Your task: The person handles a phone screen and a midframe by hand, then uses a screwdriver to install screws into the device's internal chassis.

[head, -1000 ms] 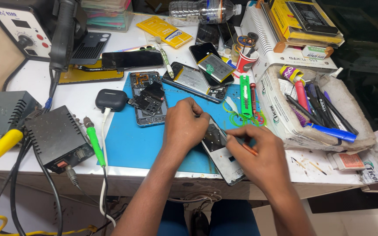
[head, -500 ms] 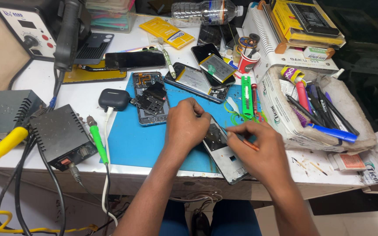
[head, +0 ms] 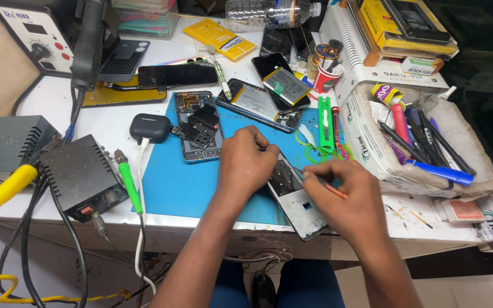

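Observation:
An opened phone frame [head: 295, 198] lies tilted on the blue work mat [head: 169, 182] near the table's front edge. My left hand [head: 246, 162] presses down on its upper end, fingers curled over it. My right hand [head: 343, 197] grips a thin orange-tipped tool [head: 332, 190] whose point reaches toward the frame's middle. Part of the frame is hidden under both hands.
Another opened phone [head: 197, 126] with loose parts lies on the mat's far side. A green cutter [head: 325, 124], dark earbud case [head: 150, 128], black power boxes [head: 81, 177], hot-air station [head: 47, 34], several phones [head: 266, 100] and a pen-filled white tray [head: 429, 148] crowd the table.
Both hands stay on the phone frame with only slight shifts. The view has moved a little, so the table sits slightly further right in the picture.

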